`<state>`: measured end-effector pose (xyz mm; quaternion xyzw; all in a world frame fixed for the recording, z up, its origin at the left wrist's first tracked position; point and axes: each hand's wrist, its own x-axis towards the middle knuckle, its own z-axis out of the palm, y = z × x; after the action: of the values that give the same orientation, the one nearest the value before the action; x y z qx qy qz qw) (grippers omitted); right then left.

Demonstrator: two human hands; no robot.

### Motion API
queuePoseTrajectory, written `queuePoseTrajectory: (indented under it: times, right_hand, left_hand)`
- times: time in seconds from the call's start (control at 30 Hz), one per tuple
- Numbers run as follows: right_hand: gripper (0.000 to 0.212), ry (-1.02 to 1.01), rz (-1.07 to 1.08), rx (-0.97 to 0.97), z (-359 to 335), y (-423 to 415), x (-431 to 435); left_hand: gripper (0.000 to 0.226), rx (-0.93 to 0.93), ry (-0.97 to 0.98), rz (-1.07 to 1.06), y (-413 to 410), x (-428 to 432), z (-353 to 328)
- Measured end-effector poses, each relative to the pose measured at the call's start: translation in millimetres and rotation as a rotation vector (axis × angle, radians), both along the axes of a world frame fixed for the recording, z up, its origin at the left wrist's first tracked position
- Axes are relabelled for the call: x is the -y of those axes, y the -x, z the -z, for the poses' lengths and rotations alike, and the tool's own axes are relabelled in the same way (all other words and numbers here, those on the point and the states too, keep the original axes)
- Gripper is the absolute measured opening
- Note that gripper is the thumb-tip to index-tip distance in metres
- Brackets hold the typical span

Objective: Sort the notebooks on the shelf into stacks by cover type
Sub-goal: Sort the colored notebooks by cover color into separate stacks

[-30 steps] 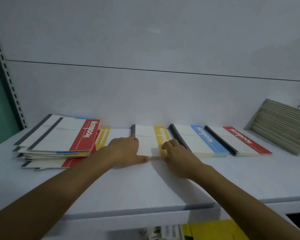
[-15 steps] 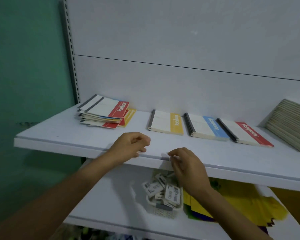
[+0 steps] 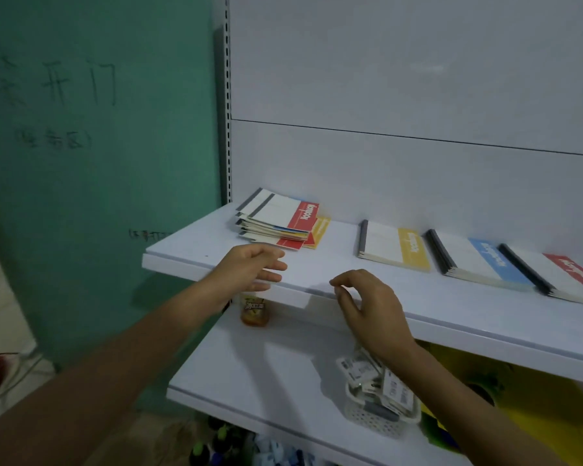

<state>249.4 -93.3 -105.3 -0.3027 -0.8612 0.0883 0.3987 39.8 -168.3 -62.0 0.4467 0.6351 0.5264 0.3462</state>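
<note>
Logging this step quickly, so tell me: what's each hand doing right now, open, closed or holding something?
Left hand: open, fingers relaxed, holding nothing.
Right hand: open, fingers loosely curled, holding nothing.

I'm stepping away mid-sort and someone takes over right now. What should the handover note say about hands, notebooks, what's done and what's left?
Left hand: open, empty, above the front edge of the shelf.
Right hand: fingers loosely curled, empty, at the same edge.
Mixed pile: at the shelf's left end, red cover on top, yellow and blue beneath.
Done: yellow stack, blue stack and red stack lie side by side to its right.
Left: move the mixed pile onto the matching stacks.
</note>
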Motion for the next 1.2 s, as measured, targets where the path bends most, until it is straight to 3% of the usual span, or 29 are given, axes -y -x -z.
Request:
queuePoseTrajectory:
  times: [0.33, 0.5, 0.63, 0.73, 0.87, 0.93, 1.03, 1.2]
  right_hand:
    - [0.014, -0.05, 0.072, 0.061, -33, 117, -32]
    - [0.024, 0.023, 0.183, 0.122, -55, 176, -66]
    - [0.048, 0.003, 0.28, 0.251, -57, 213, -93]
    - [0.072, 0.127, 0.362, 0.445, -48, 226, -106]
    - [0.08, 0.136, 0.391, 0.65, -26, 226, -105]
    - [0.075, 0.049, 0.393, 0.582, -24, 220, -98]
    - [0.047, -0.032, 0.389, 0.461, -18, 209, -86]
    - [0.029, 0.051, 0.311, -0.075, -20, 200, -75]
  left_hand:
    - [0.024, -0.008, -0.037, 0.107, 112, -46, -3]
    - [0.025, 0.114, -0.07, 0.224, 154, -72, 8]
    - [0.025, 0.331, -0.116, 0.319, 170, -79, 17]
    - [0.026, 0.442, -0.13, 0.338, 178, -82, 19]
    - [0.026, 0.486, -0.136, 0.336, 181, -87, 22]
    - [0.026, 0.477, -0.143, 0.329, 181, -87, 21]
    - [0.025, 0.483, -0.15, 0.31, 182, -86, 21]
    - [0.031, 0.377, -0.097, 0.352, 177, -84, 20]
